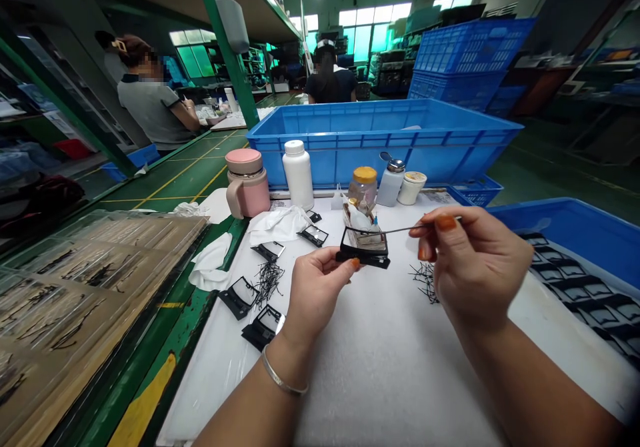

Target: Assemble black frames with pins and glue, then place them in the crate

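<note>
Head view: left hand [317,290], grip pinched on a black frame [374,259] held above the white desk [380,367]. Right hand [475,260], grip narrow on a thin metal tool [400,229], tip at the frame; contact unclear. Loose black frames [234,303] and a strip pile [269,283] left, second pile [425,279] near right hand. Pink mug [255,193], white bottle [298,177] behind, before blue crate [350,157].

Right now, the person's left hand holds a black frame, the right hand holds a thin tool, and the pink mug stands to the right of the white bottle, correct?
Not quite: the head view shows the pink mug to the left of the white bottle. The left hand does hold a black frame, and the right hand a thin tool.
</note>
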`<state>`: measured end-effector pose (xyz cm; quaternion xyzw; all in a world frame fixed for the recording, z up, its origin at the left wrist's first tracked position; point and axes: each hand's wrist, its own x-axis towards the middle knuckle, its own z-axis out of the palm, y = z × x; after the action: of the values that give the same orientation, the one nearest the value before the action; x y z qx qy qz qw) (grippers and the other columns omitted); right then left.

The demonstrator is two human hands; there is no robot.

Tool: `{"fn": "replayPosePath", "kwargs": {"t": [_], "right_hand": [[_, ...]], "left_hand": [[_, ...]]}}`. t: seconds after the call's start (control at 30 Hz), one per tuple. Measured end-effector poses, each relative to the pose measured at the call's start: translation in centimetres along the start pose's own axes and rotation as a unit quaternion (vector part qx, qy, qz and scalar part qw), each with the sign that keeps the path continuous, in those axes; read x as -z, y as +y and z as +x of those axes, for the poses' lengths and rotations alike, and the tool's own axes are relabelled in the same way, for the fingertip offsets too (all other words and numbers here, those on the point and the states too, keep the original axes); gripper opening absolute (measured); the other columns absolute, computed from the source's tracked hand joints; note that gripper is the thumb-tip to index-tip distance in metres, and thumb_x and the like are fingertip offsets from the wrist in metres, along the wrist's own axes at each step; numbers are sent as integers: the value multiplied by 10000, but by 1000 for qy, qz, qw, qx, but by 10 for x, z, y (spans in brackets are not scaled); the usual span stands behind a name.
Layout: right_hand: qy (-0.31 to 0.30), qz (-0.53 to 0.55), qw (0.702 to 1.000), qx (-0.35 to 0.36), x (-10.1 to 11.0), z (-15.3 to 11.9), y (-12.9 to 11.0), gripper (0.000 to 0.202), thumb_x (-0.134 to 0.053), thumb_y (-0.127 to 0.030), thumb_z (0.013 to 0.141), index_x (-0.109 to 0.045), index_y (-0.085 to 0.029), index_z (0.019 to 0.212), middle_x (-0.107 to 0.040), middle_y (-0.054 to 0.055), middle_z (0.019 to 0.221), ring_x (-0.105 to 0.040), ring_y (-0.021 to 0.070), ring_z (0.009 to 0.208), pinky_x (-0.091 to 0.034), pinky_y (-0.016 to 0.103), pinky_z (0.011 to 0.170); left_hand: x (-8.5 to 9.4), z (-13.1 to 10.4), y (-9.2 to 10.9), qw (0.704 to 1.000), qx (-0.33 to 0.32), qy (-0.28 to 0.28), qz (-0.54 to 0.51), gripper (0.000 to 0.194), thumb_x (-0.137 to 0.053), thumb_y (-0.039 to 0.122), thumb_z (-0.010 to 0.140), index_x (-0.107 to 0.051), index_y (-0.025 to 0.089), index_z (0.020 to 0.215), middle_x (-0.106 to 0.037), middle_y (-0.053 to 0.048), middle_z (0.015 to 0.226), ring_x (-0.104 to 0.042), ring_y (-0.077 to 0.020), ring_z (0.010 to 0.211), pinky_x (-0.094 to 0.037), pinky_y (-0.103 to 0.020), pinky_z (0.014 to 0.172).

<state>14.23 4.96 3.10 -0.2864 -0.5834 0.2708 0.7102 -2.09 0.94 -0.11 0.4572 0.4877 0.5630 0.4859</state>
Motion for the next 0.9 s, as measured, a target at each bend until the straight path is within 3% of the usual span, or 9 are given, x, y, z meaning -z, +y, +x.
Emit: {"fn": "replayPosePath", "kwargs": {"t": [0.13, 0.2, 0.37, 0.53, 0.67, 0.9], "right_hand": [[76, -19, 996, 41, 7, 14, 7, 93, -655, -252, 850, -711, -188, 810, -639, 12, 643, -540, 117, 455, -388, 265, 411], [84, -39, 995, 40, 12, 18, 14, 109, -650, -273, 853, -696, -186, 807, -635, 5, 646, -532, 109, 453, -386, 254, 411], [-12, -149, 989, -11, 14, 17, 32, 153, -608, -305, 883, -672, -176, 831, -647, -3, 666, -536, 96, 478, -413, 232, 453], [-85, -244, 966, 17, 0, 14, 45, 166, -572, -305, 901, -658, -180, 834, -649, -6, 666, -549, 103, 505, -411, 237, 512], [-149, -290, 945, 1, -6, 15, 53, 179, -540, -294, 910, -654, -179, 833, -636, -1, 660, -567, 122, 544, -411, 245, 551], [-159, -318, 934, -18, -7, 14, 56, 219, -520, -294, 908, -632, -179, 759, -666, 15, 719, -573, 127, 572, -403, 247, 577]], "left_hand": [[4, 2, -2, 999, 25, 14, -46, 183, -720, 299, 755, -721, 146, 856, -717, -70, 814, -661, -176, 807, -460, -203, 621], [7, 4, -3, 994, 38, 44, -87, 189, -736, 309, 743, -718, 157, 853, -721, -64, 835, -670, -172, 823, -461, -193, 620], [14, 7, -2, 977, 60, 104, -177, 220, -781, 316, 703, -712, 163, 845, -719, -55, 844, -665, -144, 813, -454, -166, 596], [12, 6, 0, 980, 44, 102, -164, 237, -770, 321, 717, -710, 149, 868, -715, -70, 856, -664, -155, 825, -457, -171, 596], [9, 5, -1, 988, 14, 95, -124, 223, -749, 317, 742, -710, 147, 881, -714, -69, 850, -665, -161, 826, -456, -178, 600], [4, 0, 5, 993, -15, 90, -77, 178, -726, 283, 753, -717, 136, 852, -712, -59, 793, -658, -152, 790, -458, -183, 601]]}}
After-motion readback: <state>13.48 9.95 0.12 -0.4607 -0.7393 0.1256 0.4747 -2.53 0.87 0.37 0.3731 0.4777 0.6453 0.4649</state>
